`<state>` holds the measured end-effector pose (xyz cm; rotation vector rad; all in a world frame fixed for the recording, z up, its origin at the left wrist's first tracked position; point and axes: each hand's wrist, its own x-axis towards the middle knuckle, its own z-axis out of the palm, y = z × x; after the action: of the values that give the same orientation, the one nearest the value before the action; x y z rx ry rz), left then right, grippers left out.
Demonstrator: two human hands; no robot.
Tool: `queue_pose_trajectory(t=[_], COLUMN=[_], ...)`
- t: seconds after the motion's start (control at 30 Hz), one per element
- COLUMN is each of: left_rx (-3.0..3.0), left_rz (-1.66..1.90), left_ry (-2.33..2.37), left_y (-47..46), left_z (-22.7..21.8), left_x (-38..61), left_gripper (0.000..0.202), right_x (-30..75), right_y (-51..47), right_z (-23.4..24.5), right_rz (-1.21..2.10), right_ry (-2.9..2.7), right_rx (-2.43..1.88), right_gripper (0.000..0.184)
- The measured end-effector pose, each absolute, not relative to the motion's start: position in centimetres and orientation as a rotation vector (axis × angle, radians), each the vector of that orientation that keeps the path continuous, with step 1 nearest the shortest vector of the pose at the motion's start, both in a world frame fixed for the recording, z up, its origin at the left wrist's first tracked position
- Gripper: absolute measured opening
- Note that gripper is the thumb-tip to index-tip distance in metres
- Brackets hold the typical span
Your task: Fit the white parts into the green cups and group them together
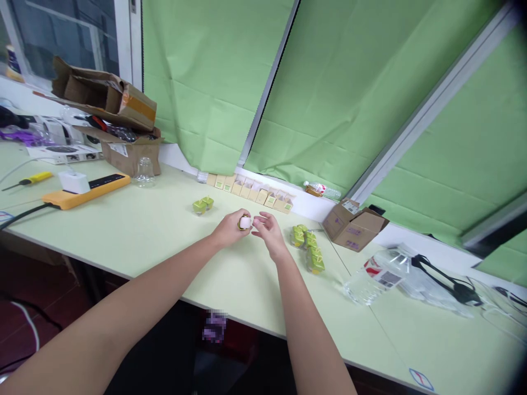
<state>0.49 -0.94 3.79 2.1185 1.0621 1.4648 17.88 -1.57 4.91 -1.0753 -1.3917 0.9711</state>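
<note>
My left hand (231,228) is closed around a small round item (244,222) with a pale pinkish-white face and a dark-and-yellow edge. Its exact kind is too small to make out. Just to the right, my right hand (267,233) has its fingers spread, close to the item's face, with nothing visible in them. Beyond my left hand are green-topped clear cups (203,204), set together. Several more green-topped cups (315,259) stand in a line to the right of my right hand. Small kraft boxes (247,190) form a row along the wall.
At left lie an orange power strip (102,185) with a white plug, a yellow screwdriver (37,178), a clear jar (144,172) and stacked open cartons (127,156). On the right are a cardboard box (349,226), a large plastic bottle (379,274) and a black strap (457,288).
</note>
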Motion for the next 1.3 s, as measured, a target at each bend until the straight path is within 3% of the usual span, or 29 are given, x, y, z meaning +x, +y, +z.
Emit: queue_pose_trajectory(t=[0.07,0.17,0.37,0.47,0.73,1.0,1.17,1.3], left_rx=[2.133,2.100,2.111,2.099,1.999,1.987,1.917,1.896], left_rz=[1.450,1.464,1.546,1.544,1.382,1.180,1.264,1.390], left_ry=[1.038,1.003,0.907,0.909,0.992,1.120,1.197,1.248], left_y=[-1.2,-1.5,-1.8,-1.9,-1.0,-0.8,0.1,1.0], left_z=[4.0,4.2,4.2,4.4,3.0,2.5,2.3,2.9], left_x=[0.6,0.8,1.2,1.0,1.3,1.8,1.8,0.7], left_gripper=[0.022,0.024,0.046,0.049,0.068,0.064,0.054,0.053], right_x=[18.2,19.0,17.1,15.9,15.7,15.3,15.5,16.0], right_y=[-1.2,-0.9,-2.4,-3.0,-2.1,-1.3,-1.2,-1.0], right_z=[4.6,4.2,5.0,5.0,4.2,2.8,2.1,2.4], right_rz=[0.983,0.902,1.698,1.776,1.400,0.854,0.433,0.333], right_ry=[-1.381,-1.213,-1.249,-1.194,-1.049,-1.203,-1.411,-1.380], right_rx=[-1.153,-1.386,-0.945,-0.849,-1.008,-1.147,-1.305,-1.348], right_gripper=[0.058,0.039,0.028,0.022,0.011,0.022,0.026,0.028])
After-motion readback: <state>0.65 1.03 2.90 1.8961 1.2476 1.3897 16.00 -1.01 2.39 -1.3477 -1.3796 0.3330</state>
